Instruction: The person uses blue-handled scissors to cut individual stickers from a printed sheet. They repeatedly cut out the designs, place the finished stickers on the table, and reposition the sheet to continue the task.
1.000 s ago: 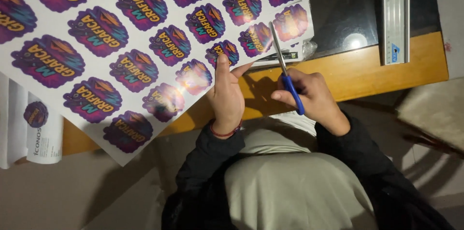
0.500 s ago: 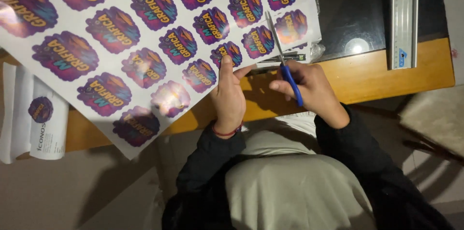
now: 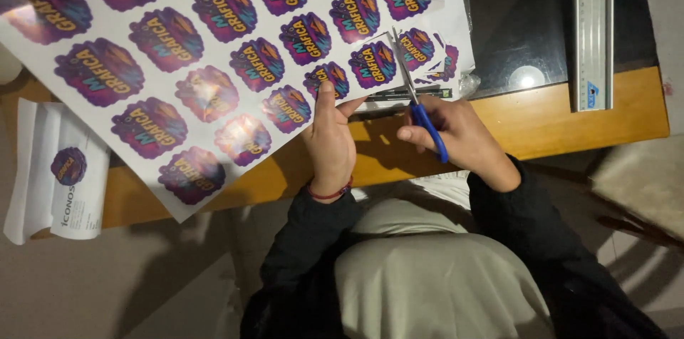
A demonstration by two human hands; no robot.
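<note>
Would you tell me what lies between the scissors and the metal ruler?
In the head view, dark glass tabletop and the wooden desk edge separate them.

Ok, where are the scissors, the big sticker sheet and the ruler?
scissors (image 3: 429, 129): head view, on the blue handle in the right hand.
sticker sheet (image 3: 214, 61): head view, on a white gap between the purple stickers.
ruler (image 3: 593, 32): head view, on the middle of the metal strip.

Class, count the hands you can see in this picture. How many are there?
2. The left hand grips the lower edge of the sticker sheet. The right hand, right of centre, holds blue-handled scissors against it. No others show.
</note>
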